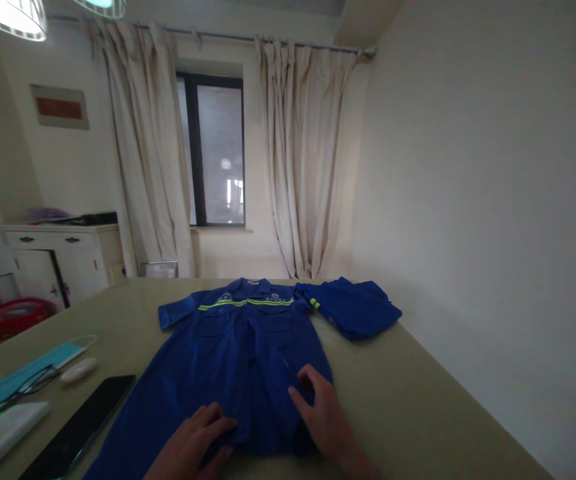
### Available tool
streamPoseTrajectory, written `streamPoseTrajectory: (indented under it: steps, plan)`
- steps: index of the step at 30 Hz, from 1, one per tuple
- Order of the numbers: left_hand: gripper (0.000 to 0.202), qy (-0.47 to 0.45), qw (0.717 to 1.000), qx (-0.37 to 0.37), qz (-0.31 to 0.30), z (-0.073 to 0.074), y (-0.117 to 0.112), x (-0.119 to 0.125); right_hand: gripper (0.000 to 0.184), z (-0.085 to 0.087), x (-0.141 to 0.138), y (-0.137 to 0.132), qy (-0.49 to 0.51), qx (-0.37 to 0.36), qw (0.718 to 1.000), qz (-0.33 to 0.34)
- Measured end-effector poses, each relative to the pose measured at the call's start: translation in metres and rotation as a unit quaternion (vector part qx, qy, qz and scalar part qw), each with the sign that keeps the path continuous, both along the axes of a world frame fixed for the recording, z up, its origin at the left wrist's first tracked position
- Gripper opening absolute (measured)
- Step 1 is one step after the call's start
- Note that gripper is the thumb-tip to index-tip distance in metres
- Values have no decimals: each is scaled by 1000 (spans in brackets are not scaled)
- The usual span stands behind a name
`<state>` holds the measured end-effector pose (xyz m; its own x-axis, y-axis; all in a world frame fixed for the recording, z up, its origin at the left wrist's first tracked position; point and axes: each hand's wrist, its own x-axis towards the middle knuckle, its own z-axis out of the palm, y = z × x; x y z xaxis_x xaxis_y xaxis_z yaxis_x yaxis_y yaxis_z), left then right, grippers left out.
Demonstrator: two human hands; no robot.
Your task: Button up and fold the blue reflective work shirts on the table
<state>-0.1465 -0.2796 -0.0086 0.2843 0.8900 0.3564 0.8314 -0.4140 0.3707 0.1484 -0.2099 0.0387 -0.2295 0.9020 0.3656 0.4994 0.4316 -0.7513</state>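
Note:
A blue short-sleeved work shirt (208, 360) with yellow-green reflective stripes across the chest lies spread on the table, its collar at the far side. At its near hem, my left hand (195, 437) has fingers and thumb curled around a bit of the cloth. My right hand (325, 413) is at the shirt's lower right edge, thumb and index finger bent with a gap between them. Whether its fingertips touch the fabric is hard to tell. Beyond it, a folded blue garment (353, 310) with a short yellow-green stripe lies beside the shirt's right shoulder.
On the table (398, 413), to the left, are a black phone (78, 427), a white flat box-like object (5, 437), glasses (38, 380), a blue face mask (33, 373) and a pale oval object (79, 371). A wall (498, 233) runs along the right.

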Motion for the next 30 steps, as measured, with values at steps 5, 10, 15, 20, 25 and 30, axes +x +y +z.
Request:
streamPoseTrajectory:
  steps: [5, 10, 15, 20, 25, 30]
  plan:
    - [28, 9, 999, -36, 22, 32, 15, 29, 17, 20, -41, 10, 111, 20, 993, 34]
    - [31, 38, 995, 80, 51, 66, 53, 43, 22, 4, -70, 34, 153, -50, 986, 43]
    - [25, 7, 995, 98, 19, 67, 92, 57, 33, -26, -70, 49, 238, -83, 968, 14]
    - [22, -123, 989, 77, -31, 33, 106, 65, 46, -47, -61, 61, 266, -116, 957, -21]
    - [21, -161, 984, 59, -52, 17, 107, 48, 48, -55, -67, 61, 265, -126, 956, -15]
    - [19, -117, 984, 128, -38, 20, 103, 37, 35, -40, -68, 51, 267, -135, 953, 41]
